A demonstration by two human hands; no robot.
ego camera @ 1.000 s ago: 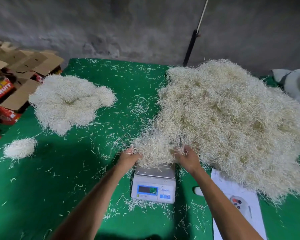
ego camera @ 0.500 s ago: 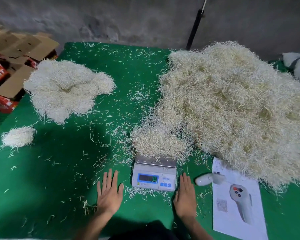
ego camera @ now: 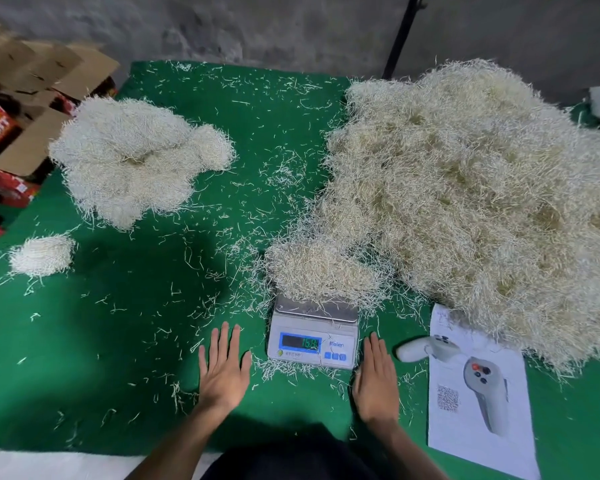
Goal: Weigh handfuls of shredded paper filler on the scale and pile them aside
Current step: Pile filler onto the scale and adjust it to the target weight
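A green-covered table [ego camera: 125, 341] is seen from above. At its near middle stands a small white scale [ego camera: 313, 336], its lit display showing digits too blurred to be read. A handful of shredded paper filler [ego camera: 321, 270] is heaped on the far half of the scale's platform, spilling past its far edge. Both hands are released and grasp nothing: the left hand [ego camera: 224, 370] is laid flat, fingers straight, at 9 o'clock from the scale, and the right hand [ego camera: 376, 379] is laid flat at 3 o'clock, just beside the housing. The large stock heap [ego camera: 482, 188] is spread from 12 to 3 o'clock of the scale, touching the handful. A whiter weighed pile [ego camera: 132, 157] is found at 10 o'clock, well apart, with a small clump [ego camera: 42, 254] nearer the left edge. A printed sheet [ego camera: 478, 403] and a white controller [ego camera: 426, 348] are placed at 3 o'clock beyond the right hand. Cardboard boxes [ego camera: 32, 98] are stacked off the table's left.
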